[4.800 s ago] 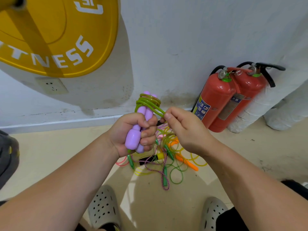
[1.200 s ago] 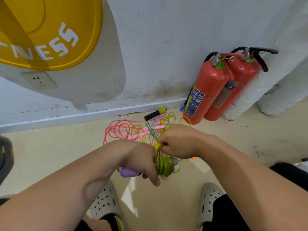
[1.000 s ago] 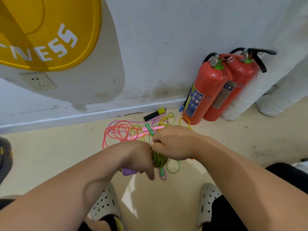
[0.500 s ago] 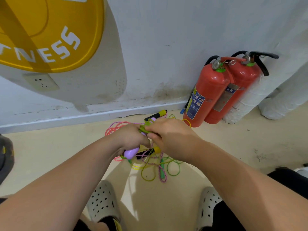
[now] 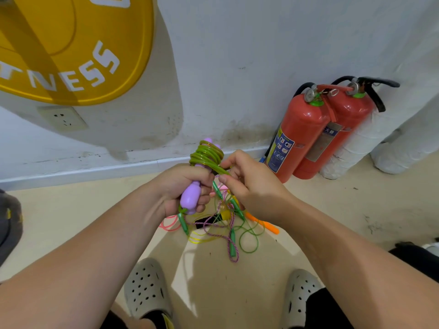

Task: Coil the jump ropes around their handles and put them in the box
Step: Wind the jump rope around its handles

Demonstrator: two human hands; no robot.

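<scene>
At the far left edge a dark grey object (image 5: 9,224) sits on the floor (image 5: 71,210), only partly in frame. Above it, a yellow weight plate (image 5: 71,43) with white lettering stands in front of the white wall, just over a wall socket (image 5: 63,117). A pale baseboard (image 5: 95,172) marks where wall meets floor. Bare beige floor runs from the dark object to the middle of the view.

The left grip (image 5: 183,188) is closed tight around a pair of purple handles (image 5: 190,198), held upright above the floor. A green rope (image 5: 206,154) is wound in many turns round their upper ends, and the handle tips poke out above the coil.

Below the hands, a tangled pile of jump ropes (image 5: 221,231) lies loose on the floor: pink, yellow, green and braided purple cords, with green, black-and-yellow and orange handles among them. Two grey perforated clogs (image 5: 147,288) stand on either side, nearer the camera.

The right grip (image 5: 251,188) is narrow, its thumb and forefinger pinching the free strand of the green rope just beside the coil.

Right of the pile the floor is bare but scuffed. Two red fire extinguishers (image 5: 299,138) lean in the corner, touching each other, with white wrapped pipes (image 5: 380,138) just beside them.
</scene>
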